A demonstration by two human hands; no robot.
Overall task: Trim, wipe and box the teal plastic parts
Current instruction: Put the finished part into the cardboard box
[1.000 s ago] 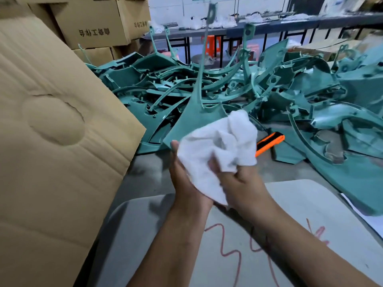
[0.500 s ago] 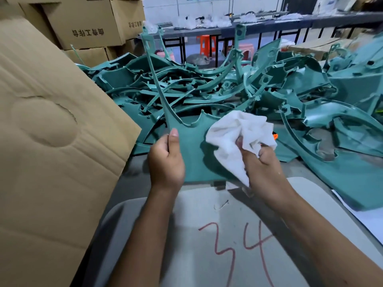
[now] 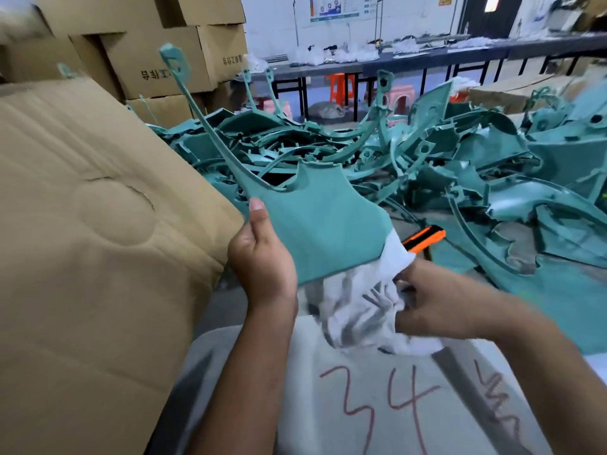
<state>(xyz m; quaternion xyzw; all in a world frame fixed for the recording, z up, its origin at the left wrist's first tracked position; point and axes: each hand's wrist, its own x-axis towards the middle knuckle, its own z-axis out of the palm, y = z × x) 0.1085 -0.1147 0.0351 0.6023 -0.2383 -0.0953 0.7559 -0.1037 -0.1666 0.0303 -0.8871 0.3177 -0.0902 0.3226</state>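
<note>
I am gripping the teal part (image 3: 322, 221) by its edge in my left hand (image 3: 262, 261), raised above the desk (image 3: 230, 300), while my right hand (image 3: 437, 300) is bunching the white cloth (image 3: 364, 307) beneath it. The long thin arm is swinging close to the cardboard box (image 3: 98, 241) and could be snagging or snapping.

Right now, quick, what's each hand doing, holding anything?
Left hand: closed on the teal plastic part, gripping its lower left edge, thumb on its face.
Right hand: closed on the white cloth, bunched below the part.

Orange stools (image 3: 341, 87) stand under a long dark counter (image 3: 427, 57) at the back; a poster (image 3: 335, 8) hangs on the white wall (image 3: 272, 27)
</note>
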